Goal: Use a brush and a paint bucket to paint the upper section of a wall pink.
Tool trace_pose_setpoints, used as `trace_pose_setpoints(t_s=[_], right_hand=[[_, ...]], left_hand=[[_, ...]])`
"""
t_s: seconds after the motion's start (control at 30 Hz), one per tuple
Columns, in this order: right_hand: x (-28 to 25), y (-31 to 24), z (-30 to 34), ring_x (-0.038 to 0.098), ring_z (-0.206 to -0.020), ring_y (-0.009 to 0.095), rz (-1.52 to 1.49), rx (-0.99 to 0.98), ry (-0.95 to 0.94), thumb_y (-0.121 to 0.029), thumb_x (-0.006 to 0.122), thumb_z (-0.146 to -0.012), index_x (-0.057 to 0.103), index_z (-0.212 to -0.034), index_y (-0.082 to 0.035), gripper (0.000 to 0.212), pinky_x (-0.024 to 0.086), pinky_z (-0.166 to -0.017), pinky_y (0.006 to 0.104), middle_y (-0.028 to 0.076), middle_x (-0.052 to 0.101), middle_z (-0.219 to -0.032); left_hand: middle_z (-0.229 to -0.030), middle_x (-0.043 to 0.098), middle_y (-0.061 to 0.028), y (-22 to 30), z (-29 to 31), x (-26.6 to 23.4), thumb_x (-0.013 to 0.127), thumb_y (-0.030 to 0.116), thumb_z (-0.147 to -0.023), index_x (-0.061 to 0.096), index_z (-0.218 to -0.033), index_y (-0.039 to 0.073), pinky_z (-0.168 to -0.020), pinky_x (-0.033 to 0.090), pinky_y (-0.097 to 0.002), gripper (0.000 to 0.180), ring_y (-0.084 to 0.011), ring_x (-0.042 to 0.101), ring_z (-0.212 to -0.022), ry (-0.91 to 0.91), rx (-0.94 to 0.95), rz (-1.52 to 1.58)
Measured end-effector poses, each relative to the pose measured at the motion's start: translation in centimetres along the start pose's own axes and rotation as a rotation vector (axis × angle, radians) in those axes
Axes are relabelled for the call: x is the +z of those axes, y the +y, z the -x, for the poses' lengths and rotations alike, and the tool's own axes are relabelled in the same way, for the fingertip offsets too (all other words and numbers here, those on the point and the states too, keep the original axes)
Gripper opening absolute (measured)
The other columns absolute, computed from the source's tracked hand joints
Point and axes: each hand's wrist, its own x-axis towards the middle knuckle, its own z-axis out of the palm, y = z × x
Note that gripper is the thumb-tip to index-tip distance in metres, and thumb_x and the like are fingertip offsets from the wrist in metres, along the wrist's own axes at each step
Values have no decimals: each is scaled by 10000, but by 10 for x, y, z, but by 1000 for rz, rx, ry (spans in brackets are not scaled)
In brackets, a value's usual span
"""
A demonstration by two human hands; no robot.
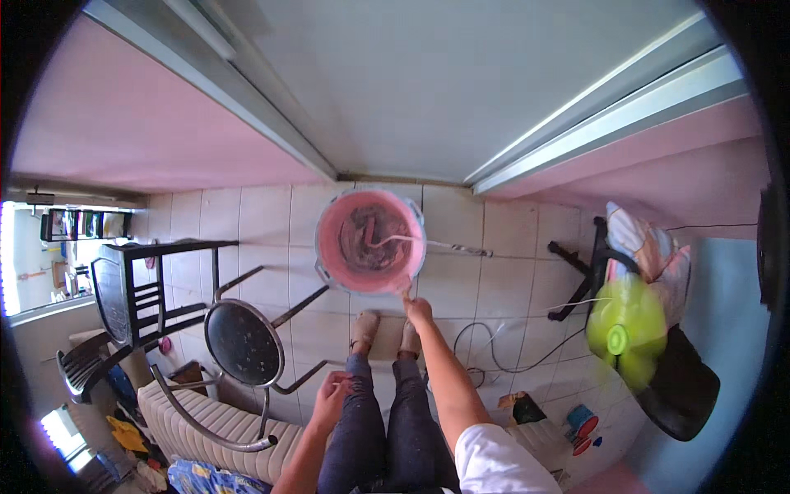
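Brush (402, 285) sits at the bucket rim (355, 286), right hand (418, 311) gripping, left hand (332, 397) loosely curled, well apart.

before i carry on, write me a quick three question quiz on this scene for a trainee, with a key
1. Which is nearer the bucket: the left hand or the right hand?
2. True or false: the round-seated stool stands to the left of the bucket.
3. What colour is the fan? a) red b) yellow-green c) white

Key: 1. the right hand; 2. true; 3. b
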Motion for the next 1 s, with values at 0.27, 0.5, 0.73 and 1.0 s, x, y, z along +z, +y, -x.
trace_pose_setpoints(t_s=[0.27,0.5,0.73,1.0], right_hand=[[80,31,-60,613,-747,417,-161,87,-46,-397,569,-872,612,-772,14,426,465,-680,490,220,636,-745],[113,71,-102,614,-731,408,13,99,41,-428,565,-874,621,-751,12,460,464,-653,484,222,633,-741],[129,48,-77,617,-816,421,81,90,-36,-451,480,-911,661,-866,-24,466,480,-722,506,231,646,-849],[79,59,7,591,-908,411,130,-173,131,-374,436,-954,567,-932,-23,376,460,-741,523,220,627,-968]], left_hand=[[-877,551,-27,-64,-100,48,483,92,-952,547,-1080,19,-765,442,-252,160,-108,523,-817,-101,-54,120],[-898,539,-29,-103,-146,61,445,17,-927,537,-1094,19,-791,446,-254,190,-116,524,-836,-99,-76,182],[-940,553,-36,-129,-140,35,446,49,-941,539,-1110,49,-835,438,-279,193,-131,523,-895,-112,-141,96],[-917,573,-43,-95,-128,35,475,58,-920,560,-1069,29,-780,457,-262,174,-117,543,-851,-175,-82,9]])
